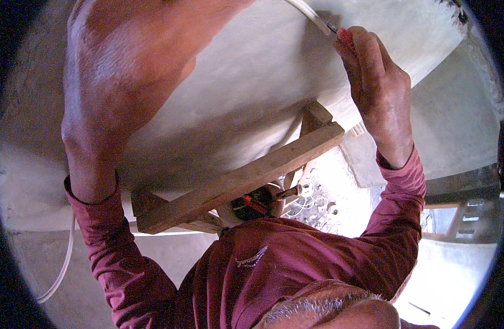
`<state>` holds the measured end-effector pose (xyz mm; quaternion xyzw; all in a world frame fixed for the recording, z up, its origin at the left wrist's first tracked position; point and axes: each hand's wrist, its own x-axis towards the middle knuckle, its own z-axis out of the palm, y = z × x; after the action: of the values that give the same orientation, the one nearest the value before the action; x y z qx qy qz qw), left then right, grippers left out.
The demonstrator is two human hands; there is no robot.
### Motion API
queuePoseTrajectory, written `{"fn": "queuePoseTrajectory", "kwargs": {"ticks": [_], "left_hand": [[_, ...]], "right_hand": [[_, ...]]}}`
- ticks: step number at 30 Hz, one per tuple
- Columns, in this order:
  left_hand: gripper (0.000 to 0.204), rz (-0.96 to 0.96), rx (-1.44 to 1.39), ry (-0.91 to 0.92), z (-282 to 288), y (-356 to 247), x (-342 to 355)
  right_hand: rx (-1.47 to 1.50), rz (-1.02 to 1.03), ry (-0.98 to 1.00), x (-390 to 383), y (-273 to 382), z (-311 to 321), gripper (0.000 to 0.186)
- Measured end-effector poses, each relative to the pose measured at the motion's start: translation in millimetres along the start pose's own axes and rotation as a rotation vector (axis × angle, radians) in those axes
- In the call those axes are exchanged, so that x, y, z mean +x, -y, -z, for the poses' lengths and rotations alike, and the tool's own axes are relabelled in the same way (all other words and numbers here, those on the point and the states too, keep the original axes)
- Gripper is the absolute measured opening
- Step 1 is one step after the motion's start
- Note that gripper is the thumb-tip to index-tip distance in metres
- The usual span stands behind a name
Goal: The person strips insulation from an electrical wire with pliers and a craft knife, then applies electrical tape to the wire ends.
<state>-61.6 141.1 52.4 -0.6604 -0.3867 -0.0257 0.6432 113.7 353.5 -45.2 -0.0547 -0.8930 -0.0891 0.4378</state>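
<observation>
Left hand (pixel 139 60): large at the upper left, its fingers running out past the top edge, so I cannot tell whether they are open or closed
Right hand (pixel 380 79): closed, thumb and fingers pinching a small red item (pixel 345 37) whose kind is unclear
White cable (pixel 311 15): comes down from the top edge, its end just beside the right fingertips, with a thin dark piece between it and the red item
Pale wall (pixel 230 77): behind both hands
Wooden beam (pixel 241 176): slanting below the hands, in front of the chest
Round container (pixel 226 213): under the beam, something red (pixel 255 204) in its dark inside
Second white cable (pixel 70 257): hanging by the left sleeve (pixel 106 241)
</observation>
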Motion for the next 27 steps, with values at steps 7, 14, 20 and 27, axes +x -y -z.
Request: {"fn": "queuePoseTrajectory", "kwargs": {"ticks": [7, 14, 20, 27], "left_hand": [[0.019, 0.093, -0.049, 0.085, 4.8, -4.8, 2.4], [0.017, 0.084, -0.053, 0.132, 5.3, -0.7, 2.2], [0.015, -0.012, -0.027, -0.063, -4.3, -3.0, 6.5], [0.015, -0.058, -0.015, 0.011, -5.8, -2.8, 6.1]], "right_hand": [[0.008, -0.004, -0.043, -6.1, -3.3, -5.2, 0.029], [0.024, -0.026, -0.012, -11.7, -4.7, -6.7, 0.026], [0.007, -0.049, -0.024, -15.8, -6.5, -10.6, 0.024], [-0.016, -0.043, -0.04, -17.3, -5.5, -11.6, 0.023]]}}
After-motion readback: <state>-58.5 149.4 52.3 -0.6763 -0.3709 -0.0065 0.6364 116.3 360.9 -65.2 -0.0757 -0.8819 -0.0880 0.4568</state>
